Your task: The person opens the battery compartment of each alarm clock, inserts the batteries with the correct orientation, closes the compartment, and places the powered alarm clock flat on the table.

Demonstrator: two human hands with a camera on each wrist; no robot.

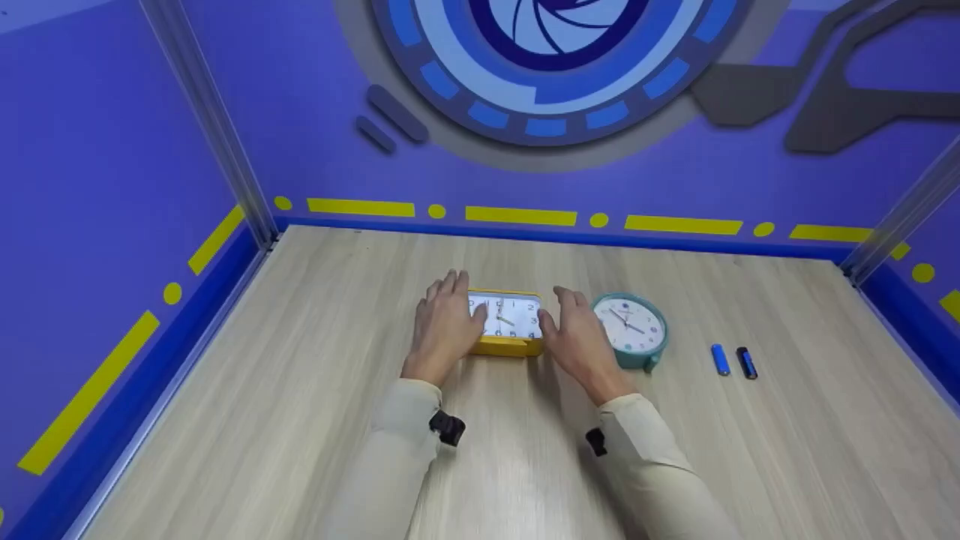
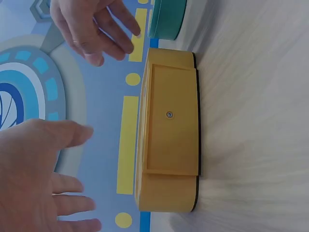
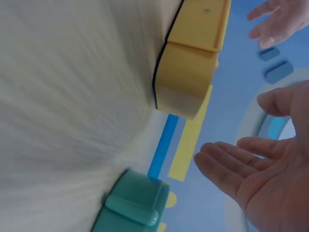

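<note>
A yellow rectangular clock (image 1: 514, 322) lies on its back with its white dial facing up. In the left wrist view, the side of this clock (image 2: 169, 140) shows a panel with one small screw. My left hand (image 1: 442, 326) is over the clock's left end, thumb across the dial's edge in the head view. On the opposite side, my right hand (image 1: 581, 337) is beside the right end, between it and a round teal clock (image 1: 631, 330). Both wrist views show the hands raised around the yellow clock, fingers loosely extended, with nothing in either palm.
The teal clock also lies face up, with a small foot at its near edge. Right of it are a blue battery (image 1: 720, 360) and a black-and-blue battery (image 1: 747, 363) on the wooden table (image 1: 300, 420). Blue printed panels (image 1: 540, 187) stand behind and at the sides.
</note>
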